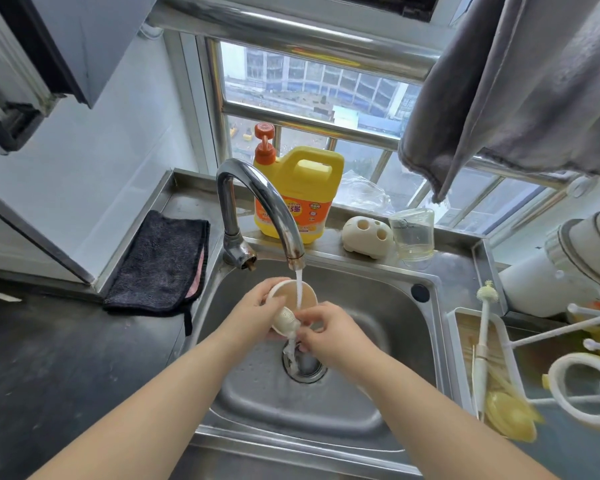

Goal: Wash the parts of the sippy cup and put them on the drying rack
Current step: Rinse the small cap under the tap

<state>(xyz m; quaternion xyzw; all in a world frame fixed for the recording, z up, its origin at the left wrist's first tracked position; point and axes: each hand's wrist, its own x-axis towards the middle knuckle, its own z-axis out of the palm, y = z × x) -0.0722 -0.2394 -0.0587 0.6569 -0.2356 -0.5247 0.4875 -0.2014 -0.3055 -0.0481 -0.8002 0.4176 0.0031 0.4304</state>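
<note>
Cream round ribbed cup lid (293, 306) under running water, gripped by left hand (253, 315) and right hand (329, 332).

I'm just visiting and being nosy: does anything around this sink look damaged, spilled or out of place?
Mostly the faucet: its spout tip and base show brown rust-like staining. Otherwise nothing stands out. Water runs into the cream cup part held by the left hand and right hand over the sink, not onto the counter.

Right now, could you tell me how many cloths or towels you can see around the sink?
2: a dark cloth lies on the counter left of the sink, and a grey towel hangs from the rail at upper right. Others may be out of view.
</note>
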